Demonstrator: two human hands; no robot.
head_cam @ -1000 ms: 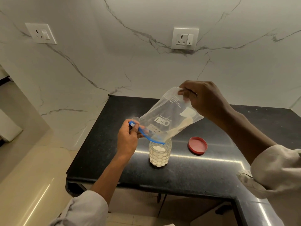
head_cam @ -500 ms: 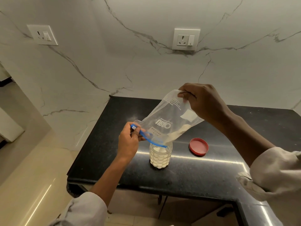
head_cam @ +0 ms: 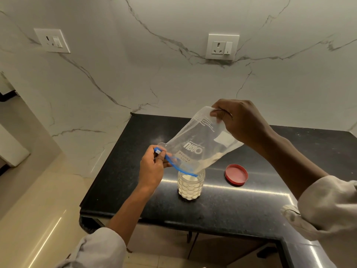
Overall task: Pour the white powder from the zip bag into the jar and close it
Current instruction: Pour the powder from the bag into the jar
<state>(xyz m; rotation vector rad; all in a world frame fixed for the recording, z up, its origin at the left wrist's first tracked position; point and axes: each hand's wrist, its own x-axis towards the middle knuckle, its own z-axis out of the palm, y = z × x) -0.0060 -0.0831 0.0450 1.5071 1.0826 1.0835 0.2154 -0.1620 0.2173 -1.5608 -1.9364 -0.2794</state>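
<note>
Zip bag (head_cam: 201,144): held tilted above the jar, blue zip mouth lowest, a little white powder (head_cam: 213,158) left along its lower edge.
Left hand (head_cam: 152,169): fingers pinched on the blue zip end.
Right hand (head_cam: 241,120): fingers pinched on the raised bottom corner.
Jar (head_cam: 190,187): upright on the black tabletop (head_cam: 241,206), nearly full of powder, uncapped.
Red lid (head_cam: 236,174): laid flat right of the jar, apart from it.

Clear zip bag (head_cam: 195,140) with blue zip strip (head_cam: 176,165), red lid (head_cam: 236,174), black speckled counter (head_cam: 241,206), grey-veined white marble wall (head_cam: 154,78)
</note>
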